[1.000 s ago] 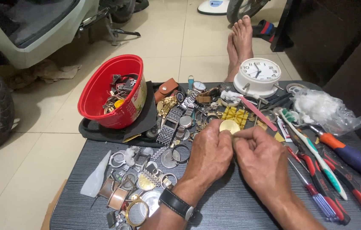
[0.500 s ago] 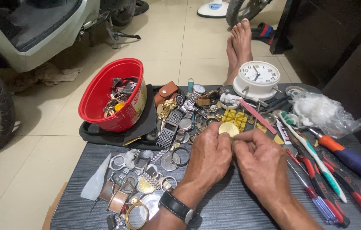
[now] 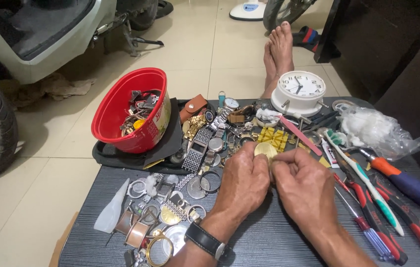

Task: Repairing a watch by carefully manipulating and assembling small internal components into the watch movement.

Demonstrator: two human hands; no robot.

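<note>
both hands, left (image 3: 242,180) and right (image 3: 301,185), pinch a gold disc (image 3: 265,150); red bowl (image 3: 121,116) holds watch parts (image 3: 138,111).

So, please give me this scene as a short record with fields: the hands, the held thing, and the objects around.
left hand: left hand grips the round gold piece, wrist with dark watch
right hand: right hand pinches the same piece
held thing: round gold piece, above the table
surface: dark table
left side: red bowl full of parts; loose watch cases
back: white clock
right side: screwdrivers, toothbrush
</note>
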